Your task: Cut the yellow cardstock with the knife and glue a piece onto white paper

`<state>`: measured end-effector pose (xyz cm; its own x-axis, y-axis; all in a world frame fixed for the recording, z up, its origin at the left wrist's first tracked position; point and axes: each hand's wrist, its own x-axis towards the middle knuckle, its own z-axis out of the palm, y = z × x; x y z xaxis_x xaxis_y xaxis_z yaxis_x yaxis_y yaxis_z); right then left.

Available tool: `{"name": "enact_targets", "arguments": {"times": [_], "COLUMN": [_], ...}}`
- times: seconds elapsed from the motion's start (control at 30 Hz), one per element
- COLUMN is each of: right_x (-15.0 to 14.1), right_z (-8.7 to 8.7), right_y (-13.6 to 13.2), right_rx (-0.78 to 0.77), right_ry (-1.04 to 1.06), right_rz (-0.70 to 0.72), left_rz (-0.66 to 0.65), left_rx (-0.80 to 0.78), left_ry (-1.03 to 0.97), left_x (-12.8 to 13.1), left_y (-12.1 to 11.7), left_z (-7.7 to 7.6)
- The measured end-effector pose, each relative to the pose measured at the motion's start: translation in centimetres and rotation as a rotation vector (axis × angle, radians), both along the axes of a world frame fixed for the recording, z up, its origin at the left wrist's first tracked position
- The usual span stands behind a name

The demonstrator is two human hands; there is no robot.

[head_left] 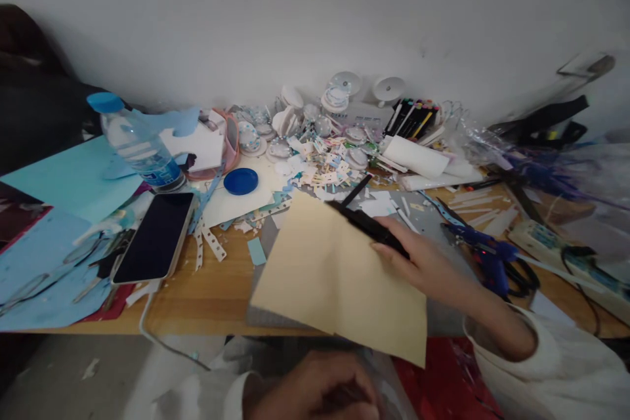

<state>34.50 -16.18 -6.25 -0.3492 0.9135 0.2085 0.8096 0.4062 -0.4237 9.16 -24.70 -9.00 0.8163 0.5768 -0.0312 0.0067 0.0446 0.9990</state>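
My right hand (411, 256) is closed around a long black tool (369, 223) whose exact kind I cannot make out. A second thin dark piece sticks up beside its far end. Hand and tool are over a sheet of pale yellow paper (319, 262), which has a faint crease down its middle and overhangs the table's front edge. Under the paper lies a grey cutting mat (443, 312). Below the table edge, my left hand (315, 387) is curled, its fingers bent toward the thumb and slightly blurred; whatever it may hold is hidden.
To the left are a water bottle (142, 144), a phone (155, 236) with a cable, a blue lid (241, 181) and blue sheets (73, 177). Paper scraps (325, 167) and decorated round pieces (251, 136) fill the back. A glue gun (487, 252) and power strip (566, 256) lie right.
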Motion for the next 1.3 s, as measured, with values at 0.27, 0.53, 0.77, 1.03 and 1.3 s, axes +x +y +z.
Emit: {"name": "enact_targets", "arguments": {"times": [0.27, 0.53, 0.77, 1.03, 1.3], "right_x": [1.7, -0.1, 3.1, -2.0, -6.9], "right_z": [-2.7, -4.3, -1.0, 2.9, 3.8], "right_y": [0.0, 0.1, 0.0, -2.2, -4.3], "right_rx": [-0.028, 0.009, 0.099, -0.293, -0.612], "right_ry": [-0.223, -0.215, -0.184, 0.133, 0.547], "right_rz": [0.193, 0.151, -0.022, 0.095, 0.313], "left_rz": [0.300, 0.097, 0.040, 0.419, 0.416], "left_rx": [0.737, 1.050, 1.118, 0.498, -0.198], "left_ry": [0.392, 0.692, 0.728, 0.253, -0.264], "left_x": [-8.2, -7.9, -8.8, -6.4, -2.2], "left_y": [1.9, 4.4, 5.2, 7.0, 6.6], "left_z": [-0.1, -2.4, -1.8, 1.3, 3.7]}}
